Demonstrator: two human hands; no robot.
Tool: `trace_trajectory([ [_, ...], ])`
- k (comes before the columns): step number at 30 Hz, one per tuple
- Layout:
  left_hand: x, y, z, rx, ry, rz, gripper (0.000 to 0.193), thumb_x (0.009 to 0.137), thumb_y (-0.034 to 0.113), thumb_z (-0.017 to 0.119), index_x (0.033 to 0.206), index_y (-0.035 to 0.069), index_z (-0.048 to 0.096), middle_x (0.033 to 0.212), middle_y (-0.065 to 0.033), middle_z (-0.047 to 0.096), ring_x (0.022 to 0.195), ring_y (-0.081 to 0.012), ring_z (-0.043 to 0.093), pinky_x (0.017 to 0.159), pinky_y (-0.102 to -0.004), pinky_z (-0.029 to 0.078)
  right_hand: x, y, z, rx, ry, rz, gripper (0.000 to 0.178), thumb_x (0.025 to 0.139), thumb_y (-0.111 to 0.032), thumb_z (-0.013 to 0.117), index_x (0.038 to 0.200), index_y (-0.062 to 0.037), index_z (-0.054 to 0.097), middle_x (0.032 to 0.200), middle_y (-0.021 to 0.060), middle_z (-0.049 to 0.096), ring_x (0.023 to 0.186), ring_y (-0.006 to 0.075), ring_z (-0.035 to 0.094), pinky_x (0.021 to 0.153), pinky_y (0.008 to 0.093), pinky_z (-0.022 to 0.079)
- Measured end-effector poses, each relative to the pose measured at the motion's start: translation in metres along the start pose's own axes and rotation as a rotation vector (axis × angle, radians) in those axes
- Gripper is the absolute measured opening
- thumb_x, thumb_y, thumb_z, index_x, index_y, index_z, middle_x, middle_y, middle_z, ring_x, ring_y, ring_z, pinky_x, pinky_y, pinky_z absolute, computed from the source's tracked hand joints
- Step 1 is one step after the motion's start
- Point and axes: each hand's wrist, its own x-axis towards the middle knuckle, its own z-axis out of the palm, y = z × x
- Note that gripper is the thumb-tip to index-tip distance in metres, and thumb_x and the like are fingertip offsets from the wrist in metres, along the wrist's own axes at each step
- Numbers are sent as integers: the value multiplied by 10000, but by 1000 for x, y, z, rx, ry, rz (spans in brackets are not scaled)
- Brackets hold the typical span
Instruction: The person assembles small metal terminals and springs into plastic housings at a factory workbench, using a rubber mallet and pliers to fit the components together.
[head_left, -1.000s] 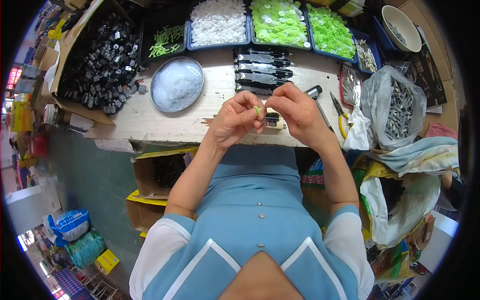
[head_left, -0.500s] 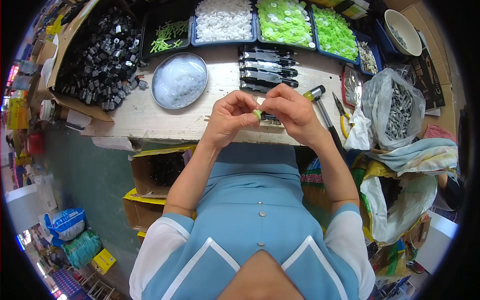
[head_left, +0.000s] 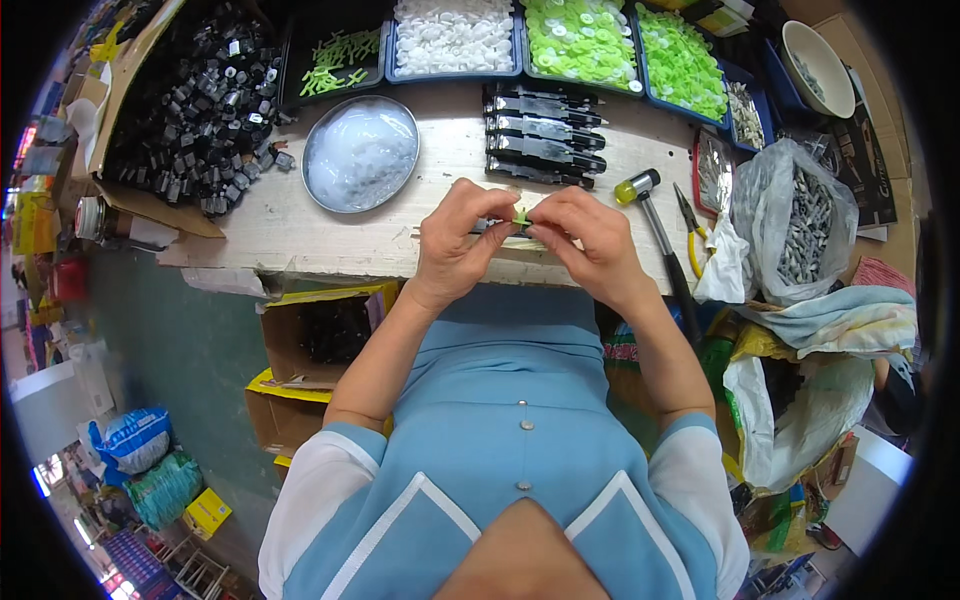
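Over the front edge of the bench my left hand and my right hand meet fingertip to fingertip. Between them is a small light-green plastic part, pinched from both sides. A dark strip-like piece shows just behind and under the fingers, mostly hidden. Beyond the hands lies a stack of long black plastic housings, side by side. To the right of my right hand rests a hammer with a yellow-faced head. A round metal dish of whitish translucent grease sits to the left.
Trays of white caps, green discs and green sticks line the back. A carton of black blocks stands left. Yellow-handled pliers and a plastic bag of grey parts lie right.
My right hand has lowered and moved slightly nearer, its fingers now level with my left hand's. The green part has turned more upright between the fingertips. The view has shifted slightly.
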Motion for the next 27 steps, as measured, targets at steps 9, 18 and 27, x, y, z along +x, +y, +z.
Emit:
trace_trajectory([
  [9,-4,-4,-10,359,12,64,262,678,-30,668,926,49,637,868,-49,602,835,-194,515,693,-281,409,-2,13,15,-247,15,-77,95,721,-35,616,797,-32,560,736,91,535,655,260,551,562,347,441],
  [18,-15,-17,2,441,-37,-7,115,641,83,669,747,87,626,922,-13,573,959,-206,461,822,-347,278,3,19,19,-529,-207,-124,60,677,-59,576,710,-59,527,700,75,507,648,253,538,577,352,417],
  [27,-14,-18,2,420,-51,-11,128,624,48,667,736,81,615,922,-21,575,963,-207,479,812,-340,292,8,15,16,-562,-276,-118,66,651,-48,576,708,-53,544,698,84,514,646,265,544,594,362,422],
])
